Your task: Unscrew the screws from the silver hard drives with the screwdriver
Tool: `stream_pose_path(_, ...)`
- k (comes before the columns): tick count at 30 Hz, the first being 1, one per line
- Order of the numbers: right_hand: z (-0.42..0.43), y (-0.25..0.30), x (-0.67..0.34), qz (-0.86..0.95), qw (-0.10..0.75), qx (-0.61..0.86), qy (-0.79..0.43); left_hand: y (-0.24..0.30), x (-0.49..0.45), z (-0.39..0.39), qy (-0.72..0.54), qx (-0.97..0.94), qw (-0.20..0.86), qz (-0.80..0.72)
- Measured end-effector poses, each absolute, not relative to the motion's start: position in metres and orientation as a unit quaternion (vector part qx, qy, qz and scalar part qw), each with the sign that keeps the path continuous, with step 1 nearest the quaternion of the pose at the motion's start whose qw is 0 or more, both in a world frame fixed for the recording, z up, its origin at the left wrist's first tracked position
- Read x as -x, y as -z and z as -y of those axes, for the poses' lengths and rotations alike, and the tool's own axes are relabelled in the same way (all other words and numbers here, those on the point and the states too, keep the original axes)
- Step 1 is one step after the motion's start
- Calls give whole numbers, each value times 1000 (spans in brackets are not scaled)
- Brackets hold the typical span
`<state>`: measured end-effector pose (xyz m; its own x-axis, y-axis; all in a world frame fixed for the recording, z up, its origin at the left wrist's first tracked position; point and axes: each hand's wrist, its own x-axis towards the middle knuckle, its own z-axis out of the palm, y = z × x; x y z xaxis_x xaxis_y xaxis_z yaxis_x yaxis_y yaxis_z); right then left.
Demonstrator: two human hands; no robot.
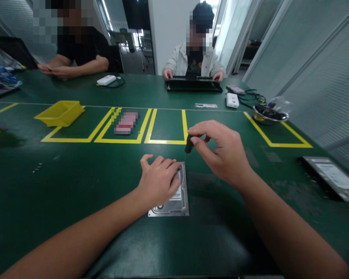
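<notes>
A: In the head view, where is the drive?

B: The drive (178, 207) lies flat on the tabletop (75, 193), in front of the person, partly hidden under the left hand (158, 178).

A: And each grip?

B: The left one is spread loosely over the drive, palm down, fingers reaching towards its far right corner. The right hand (221, 149) has a narrow grip, thumb and fingers pinching the handle of a screwdriver (189, 144).

A: Where is its tip?

B: At that same far corner. Whether it sits in a screw is too small to tell.

A: What could go wrong?

B: The shaft looks slightly tilted, so a sideways push could make the tip skid, scratching the cover or jabbing the left fingertips just beside it. If the left palm presses too lightly, the drive could twist under the turning force.

A: Anything else?

B: Some tiny pieces (37, 167) lie loose at the left, well apart from both hands; a careless sweep of the left forearm could scatter them.
</notes>
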<state>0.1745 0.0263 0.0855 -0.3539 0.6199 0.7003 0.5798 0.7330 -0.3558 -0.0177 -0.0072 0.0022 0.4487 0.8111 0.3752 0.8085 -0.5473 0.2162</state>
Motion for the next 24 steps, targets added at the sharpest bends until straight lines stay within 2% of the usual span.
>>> stream_pose_path(12,-26,-84,-175,817,447,362,-25,-3,17,7,-226,-850,0,-476)
stream_pose_path(24,-25,-87,-177,840,395,372,-8,-4,17,7,-222,-850,7,-478)
